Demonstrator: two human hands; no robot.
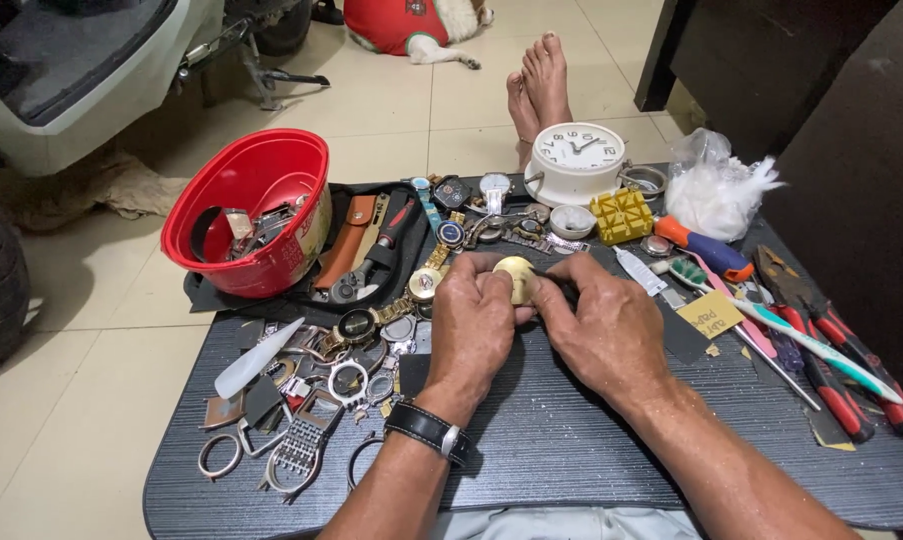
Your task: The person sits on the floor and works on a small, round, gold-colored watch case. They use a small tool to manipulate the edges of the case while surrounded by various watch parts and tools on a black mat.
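Brass-coloured, a small round watch case (pixel 515 278) was gripped between both hands above the middle of the dark surface (pixel 551 440), the left hand (pixel 471 325) closed around it, the right hand (pixel 601 320) pinching its edge. A steady grip seemed best kept. Loose watches (pixel 356 325), a red bowl (pixel 251 205), a white clock (pixel 576 160) and pliers (pixel 821 340) were crowded close around.

The near strip of the worktop (pixel 571 450) lies open between and below the forearms. To the left, loose watch parts (pixel 301 400) crowd the surface; behind them stands a red bowl (pixel 246 210). On the right, pliers (pixel 831 350) and a toothbrush (pixel 771 315) block the edge, and a white clock (pixel 576 160) closes the far side
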